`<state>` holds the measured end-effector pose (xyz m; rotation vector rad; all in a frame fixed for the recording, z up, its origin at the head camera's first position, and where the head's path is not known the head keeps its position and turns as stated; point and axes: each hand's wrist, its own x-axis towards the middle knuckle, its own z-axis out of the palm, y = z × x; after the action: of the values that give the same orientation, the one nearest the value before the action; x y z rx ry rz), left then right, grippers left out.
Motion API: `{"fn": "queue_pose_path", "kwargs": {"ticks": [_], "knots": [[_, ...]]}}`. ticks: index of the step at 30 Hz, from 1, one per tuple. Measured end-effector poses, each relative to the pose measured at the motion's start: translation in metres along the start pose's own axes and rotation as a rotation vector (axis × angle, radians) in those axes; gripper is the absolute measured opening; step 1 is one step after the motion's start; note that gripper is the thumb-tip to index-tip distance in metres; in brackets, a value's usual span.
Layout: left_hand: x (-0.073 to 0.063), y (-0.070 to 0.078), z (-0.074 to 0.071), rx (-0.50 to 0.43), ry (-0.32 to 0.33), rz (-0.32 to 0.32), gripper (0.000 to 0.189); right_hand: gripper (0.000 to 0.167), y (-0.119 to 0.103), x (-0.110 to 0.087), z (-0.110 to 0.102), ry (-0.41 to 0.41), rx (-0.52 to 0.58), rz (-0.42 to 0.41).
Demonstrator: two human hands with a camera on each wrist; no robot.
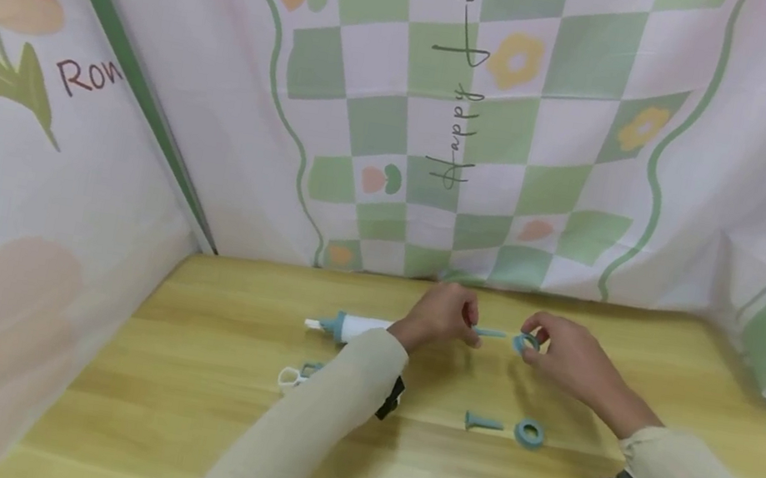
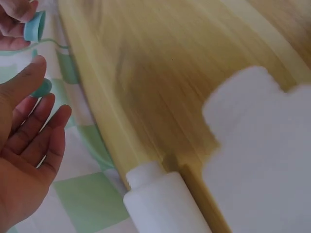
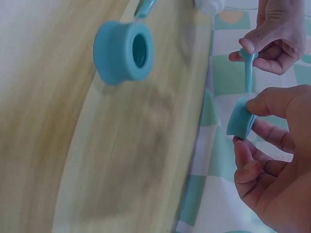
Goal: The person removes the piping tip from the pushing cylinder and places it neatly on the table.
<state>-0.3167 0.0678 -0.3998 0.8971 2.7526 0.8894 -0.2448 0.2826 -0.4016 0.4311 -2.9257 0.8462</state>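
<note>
Near the back of the table, my left hand (image 1: pixel 446 317) pinches the round end of a thin teal stem (image 1: pixel 491 333). The stem's narrow end points toward my right hand (image 1: pixel 569 355). A teal screw ring (image 1: pixel 527 343) is held between my right thumb and fingers, raised above the table. In the right wrist view a short gap separates the stem (image 3: pixel 249 75) from the ring (image 3: pixel 239 119). Only the stem's rounded head (image 2: pixel 43 88) shows past the left fingers in the left wrist view.
A second teal stem (image 1: pixel 483 422) and a second ring (image 1: pixel 529 433) lie nearer. A white bottle (image 1: pixel 360 330) with a teal top lies at left, near white and teal looped pieces (image 1: pixel 295 376). The left wrist view shows two white bottles (image 2: pixel 167 204). A patterned curtain (image 1: pixel 376 145) hangs behind.
</note>
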Motion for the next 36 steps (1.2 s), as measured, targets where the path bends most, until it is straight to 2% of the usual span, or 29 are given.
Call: {"fn": "queue_pose_path", "kwargs": {"ticks": [9, 12, 15, 20, 25, 32, 36], "knots": [[0.009, 0.000, 0.019, 0.066, -0.028, -0.166, 0.029, 0.025, 0.016, 0.018, 0.014, -0.049, -0.022, 0.000], [0.008, 0.002, 0.029, 0.095, -0.037, -0.228, 0.029, 0.022, 0.021, 0.017, 0.018, -0.072, -0.021, 0.020], [0.008, 0.005, 0.039, 0.165, -0.044, -0.268, 0.028, 0.021, 0.026, 0.014, 0.021, -0.091, -0.029, 0.038], [0.012, 0.008, 0.051, 0.333, -0.056, -0.266, 0.030, 0.019, 0.030, 0.010, 0.027, -0.095, -0.034, 0.047], [0.013, 0.011, 0.056, 0.420, -0.088, -0.299, 0.030, 0.019, 0.029, 0.011, 0.033, -0.113, -0.020, 0.065], [0.018, 0.010, 0.059, 0.431, -0.086, -0.327, 0.028, 0.018, 0.029, 0.012, 0.034, -0.104, -0.033, 0.062], [0.018, 0.010, 0.058, 0.414, -0.069, -0.333, 0.029, 0.024, 0.029, 0.015, 0.033, -0.101, -0.037, 0.061]]}}
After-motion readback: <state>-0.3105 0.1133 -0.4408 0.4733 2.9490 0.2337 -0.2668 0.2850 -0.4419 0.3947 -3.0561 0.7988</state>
